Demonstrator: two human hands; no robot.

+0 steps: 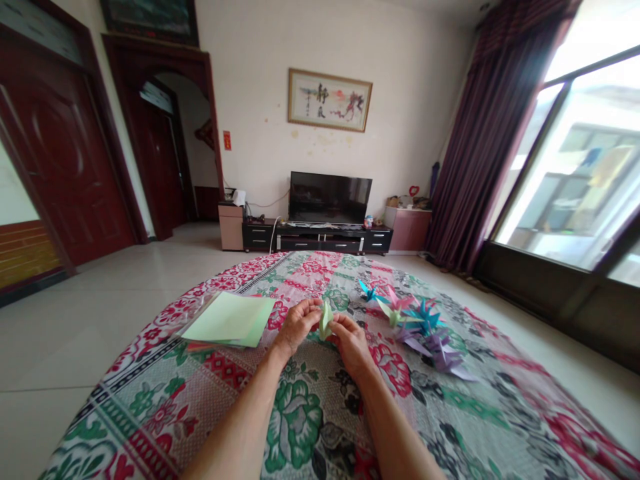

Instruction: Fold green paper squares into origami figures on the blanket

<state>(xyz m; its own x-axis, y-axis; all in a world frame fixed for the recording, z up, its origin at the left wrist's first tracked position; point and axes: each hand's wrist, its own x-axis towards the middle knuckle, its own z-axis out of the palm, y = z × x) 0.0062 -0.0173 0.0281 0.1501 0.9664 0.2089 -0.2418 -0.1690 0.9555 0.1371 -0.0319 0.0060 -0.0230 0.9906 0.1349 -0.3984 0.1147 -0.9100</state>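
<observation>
Between my two hands, over the middle of the table, is a small folded piece of light green paper [325,321]. My left hand [299,325] pinches its left side with thumb and fingers. On the other side, the fingers of my right hand [350,339] are closed on its lower right edge. To the left lies a stack of coloured paper sheets [230,319], light green on top. Several folded paper cranes lie in a group to the right, among them a blue crane [426,317], a pale green crane [395,316] and a purple crane [445,352].
A patterned red, green and grey tablecloth [295,427] covers the round table. Beyond it, a television [330,198] stands on a low black cabinet [320,240] by the wall. Purple curtains [480,147] hang beside a large window at right; a dark red door [65,147] is at left.
</observation>
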